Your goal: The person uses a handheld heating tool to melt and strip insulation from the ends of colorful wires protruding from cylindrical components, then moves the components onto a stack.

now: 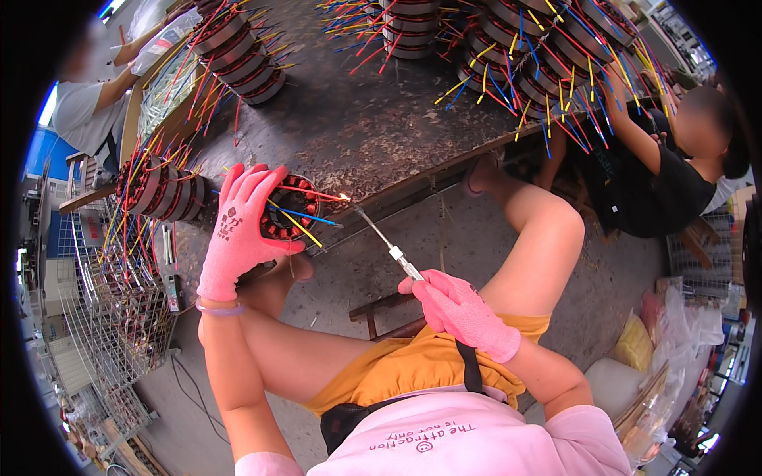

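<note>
My left hand (246, 226), in a pink glove, grips a round motor stator (291, 206) at the table's near edge. Red copper windings line the stator's ring. Red, yellow and blue lead wires stick out of it to the right. My right hand (464, 313), gloved in pink too, is closed around a slim metal torch (389, 242) with a white collar. The torch slants up and left. Its thin tip comes close to the end of a red wire (313, 193), where a small bright orange flame glows. Whether tip and wire touch I cannot tell.
Stacked stators with coloured wires stand on the dark worn table (341, 119), at the back (409, 28), upper left (238, 51) and left (163, 190). A wire basket (111, 317) is at left. One person (667, 166) sits at right, another (95, 103) at upper left.
</note>
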